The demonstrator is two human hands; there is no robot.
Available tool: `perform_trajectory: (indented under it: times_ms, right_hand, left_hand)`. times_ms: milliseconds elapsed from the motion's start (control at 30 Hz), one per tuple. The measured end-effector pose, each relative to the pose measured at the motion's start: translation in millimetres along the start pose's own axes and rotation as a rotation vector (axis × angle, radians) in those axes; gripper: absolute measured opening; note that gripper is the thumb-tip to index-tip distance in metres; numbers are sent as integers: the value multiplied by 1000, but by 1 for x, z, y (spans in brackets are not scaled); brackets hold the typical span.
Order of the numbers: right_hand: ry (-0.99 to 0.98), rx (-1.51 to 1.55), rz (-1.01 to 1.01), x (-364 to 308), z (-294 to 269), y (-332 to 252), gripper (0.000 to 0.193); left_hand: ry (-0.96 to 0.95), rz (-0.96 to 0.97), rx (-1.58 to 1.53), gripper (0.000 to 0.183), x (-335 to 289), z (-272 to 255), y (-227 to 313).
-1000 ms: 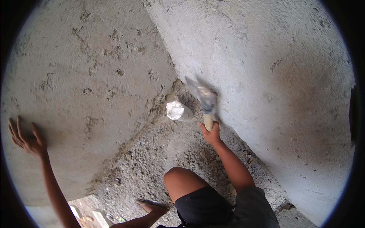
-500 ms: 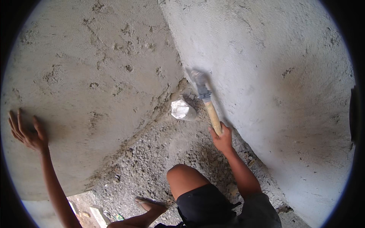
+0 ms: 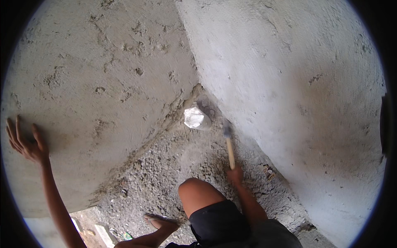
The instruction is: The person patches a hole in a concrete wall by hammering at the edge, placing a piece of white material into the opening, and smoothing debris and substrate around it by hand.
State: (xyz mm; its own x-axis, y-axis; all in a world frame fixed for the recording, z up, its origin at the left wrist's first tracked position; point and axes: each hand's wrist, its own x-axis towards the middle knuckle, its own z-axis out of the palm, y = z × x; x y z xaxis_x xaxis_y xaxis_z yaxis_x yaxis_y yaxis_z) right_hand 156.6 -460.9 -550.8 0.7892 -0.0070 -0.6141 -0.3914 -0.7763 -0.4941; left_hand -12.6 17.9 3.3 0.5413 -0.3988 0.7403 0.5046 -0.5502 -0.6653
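Head view, watched from my end: the wooden-handled tool [image 3: 230, 148] stands low over the rubble floor [image 3: 161, 177], near the foot of the right wall [image 3: 306, 136], its grey head toward the far corner. That head is blurred, so I cannot tell whether it touches anything. At the handle's near end, the right hand [image 3: 235, 175] has its fingers clenched around the wood. I read the step in hand as striking or chipping along the base of the right wall, with this pose falling between blows. The next move, as I judge it, calls for a short lift and a controlled swing to the far side, clear of the white bundle [image 3: 197, 119], which sits just left of the tool's head with its top crumpled.

Well off to the left, the left hand [image 3: 29, 144] lies against the left wall [image 3: 95, 153], fingers spread and grasping nothing; it probably serves as a brace.

My count: one tool, one white bundle, two walls meeting at the far corner, two hands. On the near side I see one bare knee [image 3: 198, 192], one sandaled foot [image 3: 163, 223], one long pale block [image 3: 106, 234] and one green scrap [image 3: 127, 236]. The rubble pieces are too many to number.
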Motion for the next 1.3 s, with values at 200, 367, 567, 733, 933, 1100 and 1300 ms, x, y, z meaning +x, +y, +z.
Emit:
perform_trajectory:
  times_ms: [200, 367, 567, 733, 933, 1100, 1300]
  right_hand:
    - [-9, 182, -298, -69, -43, 32, 36]
    - [-36, 421, -704, -58, -64, -88, 27]
    - [128, 473, -894, 42, -25, -126, 21]
    - [-25, -226, -414, 54, -29, -72, 38]
    - [-66, -56, -412, -19, -105, -36, 33]
    - [5, 315, -824, -41, -109, -134, 21]
    - [116, 396, -941, 69, -33, -129, 24]
  left_hand:
    - [-42, -33, -14, 51, -9, 0, 1]
    - [-32, -9, 59, 53, -6, -4, -4]
    - [-43, -43, 52, 51, -17, 5, -12]
    - [-25, -21, 13, 52, -12, 6, 0]
    - [-50, -23, 50, 54, -17, 2, -9]
    - [-24, -8, 67, 55, -9, -3, -7]
    - [-96, -62, 95, 54, -25, 4, -13]
